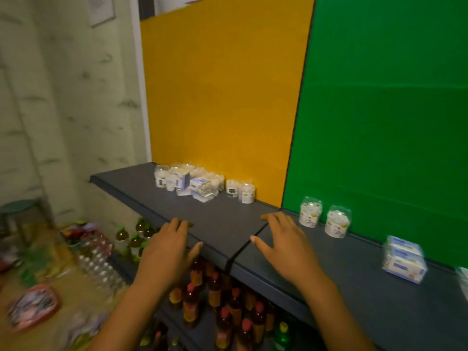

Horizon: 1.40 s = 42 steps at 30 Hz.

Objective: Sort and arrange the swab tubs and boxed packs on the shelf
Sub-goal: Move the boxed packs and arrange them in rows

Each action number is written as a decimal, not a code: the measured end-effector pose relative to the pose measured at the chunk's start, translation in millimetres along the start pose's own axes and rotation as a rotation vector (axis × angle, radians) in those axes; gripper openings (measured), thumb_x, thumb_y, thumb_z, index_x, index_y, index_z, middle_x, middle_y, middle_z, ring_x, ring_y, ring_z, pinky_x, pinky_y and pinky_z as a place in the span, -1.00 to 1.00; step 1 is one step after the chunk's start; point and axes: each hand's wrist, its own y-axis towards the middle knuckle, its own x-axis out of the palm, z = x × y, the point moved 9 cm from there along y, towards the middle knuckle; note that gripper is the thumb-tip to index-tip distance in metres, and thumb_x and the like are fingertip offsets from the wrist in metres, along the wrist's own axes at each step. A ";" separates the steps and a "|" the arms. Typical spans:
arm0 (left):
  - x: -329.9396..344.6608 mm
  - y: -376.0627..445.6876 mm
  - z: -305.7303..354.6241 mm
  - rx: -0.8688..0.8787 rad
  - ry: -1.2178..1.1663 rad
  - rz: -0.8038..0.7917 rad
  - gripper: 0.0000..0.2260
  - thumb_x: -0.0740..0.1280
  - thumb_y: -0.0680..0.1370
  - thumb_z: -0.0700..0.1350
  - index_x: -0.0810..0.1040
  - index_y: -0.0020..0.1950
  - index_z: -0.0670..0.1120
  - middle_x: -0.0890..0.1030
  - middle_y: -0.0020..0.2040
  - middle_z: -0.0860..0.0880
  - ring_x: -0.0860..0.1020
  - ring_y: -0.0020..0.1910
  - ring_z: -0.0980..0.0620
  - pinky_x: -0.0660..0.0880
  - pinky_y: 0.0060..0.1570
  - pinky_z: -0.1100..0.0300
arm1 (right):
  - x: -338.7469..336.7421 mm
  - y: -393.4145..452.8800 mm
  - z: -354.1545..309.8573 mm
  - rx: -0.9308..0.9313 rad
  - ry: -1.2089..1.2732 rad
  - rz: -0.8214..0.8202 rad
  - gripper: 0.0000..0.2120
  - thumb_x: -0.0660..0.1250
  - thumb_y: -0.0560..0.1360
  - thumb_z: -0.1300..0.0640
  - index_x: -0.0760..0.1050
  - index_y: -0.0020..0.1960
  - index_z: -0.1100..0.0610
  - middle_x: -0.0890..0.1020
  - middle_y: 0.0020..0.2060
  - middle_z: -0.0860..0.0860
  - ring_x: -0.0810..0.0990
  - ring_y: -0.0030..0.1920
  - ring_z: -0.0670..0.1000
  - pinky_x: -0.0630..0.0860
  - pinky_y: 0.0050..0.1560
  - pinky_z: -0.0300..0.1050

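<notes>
L hand & R hand are reaching fwd, palms down, over the shelf front edge, fingers wide, holding nothing. Swab tubs are sitting at 1 o'clock of R hand, boxed packs at 3 o'clock; mixed cluster at 11 o'clock.

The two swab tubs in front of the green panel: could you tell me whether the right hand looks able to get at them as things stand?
Probably yes. The right hand lies open on the shelf, empty, and the two swab tubs stand just beyond it with only bare shelf between.
</notes>
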 end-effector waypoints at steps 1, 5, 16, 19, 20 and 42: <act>-2.6 -0.7 -11.3 -0.017 -0.001 0.004 -0.56 0.29 0.51 0.18 0.46 0.29 -0.05 0.51 0.16 -0.04 0.53 0.10 -0.08 0.53 -0.05 0.04 | 4.5 7.2 -9.4 -0.018 0.004 -0.002 -0.47 0.11 0.58 -0.28 0.24 0.44 -0.02 0.34 0.36 -0.07 0.33 0.35 0.00 0.38 0.31 -0.03; -10.3 -2.2 -52.8 -0.096 -0.002 0.033 -0.56 0.28 0.52 0.18 0.44 0.30 -0.02 0.52 0.15 0.00 0.54 0.07 -0.03 0.54 -0.07 0.08 | 19.3 40.2 -41.2 -0.089 0.036 0.006 -0.48 0.13 0.58 -0.28 0.27 0.42 -0.03 0.37 0.33 -0.09 0.34 0.33 -0.03 0.38 0.27 -0.08; 25.6 55.4 -122.5 -0.188 -0.016 0.040 -0.57 0.25 0.54 0.18 0.40 0.35 0.02 0.48 0.22 0.03 0.52 0.12 0.02 0.51 0.03 0.14 | 87.3 136.7 -55.5 -0.145 0.120 0.000 -0.50 0.17 0.56 -0.28 0.30 0.39 -0.04 0.39 0.29 -0.10 0.38 0.31 -0.06 0.42 0.22 -0.10; 34.6 94.4 -133.3 -0.196 -0.013 0.048 -0.55 0.24 0.55 0.19 0.37 0.37 0.02 0.44 0.29 0.02 0.51 0.14 0.03 0.51 0.06 0.14 | 95.3 173.3 -47.6 -0.144 0.114 0.028 -0.51 0.18 0.56 -0.27 0.32 0.38 -0.04 0.39 0.27 -0.11 0.38 0.28 -0.06 0.43 0.17 -0.13; 37.3 107.6 -136.0 -0.195 -0.014 0.047 -0.54 0.23 0.55 0.19 0.36 0.38 0.03 0.43 0.30 0.02 0.51 0.14 0.03 0.51 0.07 0.15 | 96.5 185.0 -44.5 -0.143 0.109 0.043 -0.52 0.18 0.56 -0.27 0.32 0.37 -0.05 0.40 0.26 -0.11 0.39 0.27 -0.05 0.43 0.15 -0.14; 144.9 240.7 -222.4 -0.201 -0.288 -0.028 -0.57 0.31 0.53 0.10 0.33 0.37 0.06 0.45 0.31 0.06 0.49 0.22 0.05 0.52 0.10 0.08 | 184.7 308.9 -36.8 -0.011 0.118 -0.037 -0.51 0.23 0.55 -0.25 0.29 0.40 -0.07 0.39 0.35 -0.10 0.38 0.32 -0.08 0.39 0.14 -0.21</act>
